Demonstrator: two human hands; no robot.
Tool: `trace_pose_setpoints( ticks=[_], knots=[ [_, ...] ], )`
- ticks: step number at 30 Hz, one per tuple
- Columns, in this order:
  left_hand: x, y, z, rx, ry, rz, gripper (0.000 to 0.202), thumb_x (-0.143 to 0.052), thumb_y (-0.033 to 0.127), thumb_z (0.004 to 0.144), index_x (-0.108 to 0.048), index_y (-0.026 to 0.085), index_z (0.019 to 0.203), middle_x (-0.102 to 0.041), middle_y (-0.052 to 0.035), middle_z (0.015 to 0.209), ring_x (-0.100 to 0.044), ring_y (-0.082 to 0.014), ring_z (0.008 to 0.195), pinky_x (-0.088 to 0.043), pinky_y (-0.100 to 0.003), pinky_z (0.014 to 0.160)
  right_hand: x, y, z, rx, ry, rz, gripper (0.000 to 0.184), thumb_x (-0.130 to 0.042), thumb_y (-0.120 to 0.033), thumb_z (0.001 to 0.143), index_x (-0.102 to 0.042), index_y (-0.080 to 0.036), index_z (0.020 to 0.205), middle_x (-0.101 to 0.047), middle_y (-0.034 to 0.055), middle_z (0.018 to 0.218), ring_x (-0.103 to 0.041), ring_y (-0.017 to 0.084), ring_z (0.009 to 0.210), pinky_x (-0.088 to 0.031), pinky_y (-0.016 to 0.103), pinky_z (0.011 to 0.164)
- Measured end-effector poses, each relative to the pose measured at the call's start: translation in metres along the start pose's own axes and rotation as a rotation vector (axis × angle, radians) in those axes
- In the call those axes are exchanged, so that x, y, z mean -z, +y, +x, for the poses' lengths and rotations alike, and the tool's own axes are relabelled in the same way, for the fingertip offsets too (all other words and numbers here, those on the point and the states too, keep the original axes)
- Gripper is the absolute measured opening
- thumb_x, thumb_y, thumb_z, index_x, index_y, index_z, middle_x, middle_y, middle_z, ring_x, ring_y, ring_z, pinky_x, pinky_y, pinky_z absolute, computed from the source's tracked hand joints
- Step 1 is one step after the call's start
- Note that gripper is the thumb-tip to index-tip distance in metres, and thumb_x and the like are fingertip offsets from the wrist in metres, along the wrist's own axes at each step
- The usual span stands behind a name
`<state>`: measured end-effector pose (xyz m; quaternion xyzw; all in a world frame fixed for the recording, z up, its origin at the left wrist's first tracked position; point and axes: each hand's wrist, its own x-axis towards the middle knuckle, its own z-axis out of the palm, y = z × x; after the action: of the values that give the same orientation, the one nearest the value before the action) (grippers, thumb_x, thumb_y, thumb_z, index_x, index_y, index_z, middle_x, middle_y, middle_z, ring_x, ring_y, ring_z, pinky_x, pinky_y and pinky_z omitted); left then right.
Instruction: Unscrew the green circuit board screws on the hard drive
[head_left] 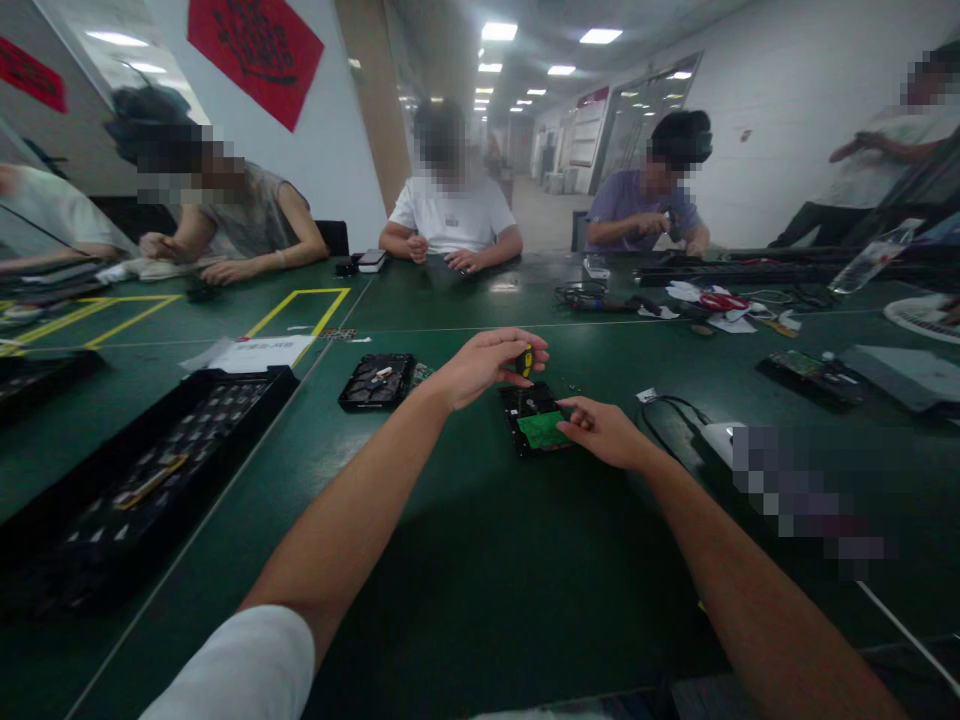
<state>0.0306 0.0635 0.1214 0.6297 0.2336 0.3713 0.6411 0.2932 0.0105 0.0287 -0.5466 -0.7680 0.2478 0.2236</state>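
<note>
Gripping screwdriver [526, 360]: left hand [487, 366] | right hand [600, 430]: board [538, 431] edge | tray [280, 384]: apart

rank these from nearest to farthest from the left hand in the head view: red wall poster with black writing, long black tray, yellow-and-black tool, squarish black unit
1. yellow-and-black tool, in the left hand's fingers
2. squarish black unit, on the table just to its left
3. long black tray, farther left
4. red wall poster, beyond the table
</note>
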Motion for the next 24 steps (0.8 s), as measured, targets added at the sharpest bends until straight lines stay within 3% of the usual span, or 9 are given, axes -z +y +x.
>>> trace_pose_setpoints(
  ticks=[3, 10, 13, 19, 24],
  knots=[
    [0.0006, -0.0007, 0.0002, -0.011, 0.029, 0.015, 0.025, -0.066, 0.035, 0.095, -0.069, 0.014, 0.106, -0.071, -0.0124, 0.107, -0.069, -0.02, 0.098, -0.06, -0.028, 0.072, -0.0005, 0.0016, 0.0004, 0.003, 0.003, 0.004, 0.047, -0.063, -0.042, 0.095, -0.063, -0.018, 0.135, -0.07, 0.0043, 0.089, -0.064, 0.017, 0.074, -0.049, 0.031, 0.07],
    [0.0016, -0.0064, 0.003, -0.062, 0.178, 0.279, 0.032, -0.081, 0.041, 0.084, -0.064, 0.014, 0.09, -0.066, -0.0042, 0.083, -0.061, -0.0112, 0.072, -0.053, -0.021, 0.059, -0.001, 0.0036, -0.0004, -0.008, -0.01, 0.028, 0.05, -0.064, -0.044, 0.095, -0.061, -0.019, 0.138, -0.069, 0.0039, 0.089, -0.064, 0.018, 0.074, -0.049, 0.031, 0.069],
    [0.0015, -0.0062, 0.0029, -0.068, 0.142, 0.277, 0.032, -0.082, 0.04, 0.083, -0.063, 0.015, 0.09, -0.065, -0.0029, 0.081, -0.061, -0.0107, 0.07, -0.053, -0.02, 0.058, -0.0012, 0.0042, -0.0004, -0.009, -0.007, 0.034, 0.048, -0.064, -0.043, 0.095, -0.062, -0.02, 0.137, -0.069, 0.0033, 0.089, -0.064, 0.017, 0.073, -0.049, 0.03, 0.068],
    [-0.0006, -0.0017, -0.0003, -0.067, -0.028, 0.153, 0.029, -0.069, 0.04, 0.093, -0.067, 0.016, 0.109, -0.071, -0.009, 0.099, -0.069, -0.0173, 0.092, -0.057, -0.024, 0.066, -0.0007, 0.0051, 0.0008, -0.001, -0.002, 0.016, 0.047, -0.064, -0.044, 0.095, -0.063, -0.019, 0.135, -0.07, 0.0035, 0.089, -0.064, 0.017, 0.074, -0.049, 0.031, 0.069],
    [-0.001, -0.0034, 0.0004, -0.084, 0.094, 0.236, 0.028, -0.077, 0.037, 0.087, -0.064, 0.013, 0.095, -0.073, -0.0099, 0.094, -0.068, -0.0142, 0.08, -0.055, -0.023, 0.062, -0.001, 0.0032, 0.0005, -0.005, -0.007, 0.031, 0.049, -0.063, -0.043, 0.095, -0.062, -0.018, 0.136, -0.07, 0.0037, 0.089, -0.064, 0.017, 0.073, -0.049, 0.031, 0.069]
  ],
)
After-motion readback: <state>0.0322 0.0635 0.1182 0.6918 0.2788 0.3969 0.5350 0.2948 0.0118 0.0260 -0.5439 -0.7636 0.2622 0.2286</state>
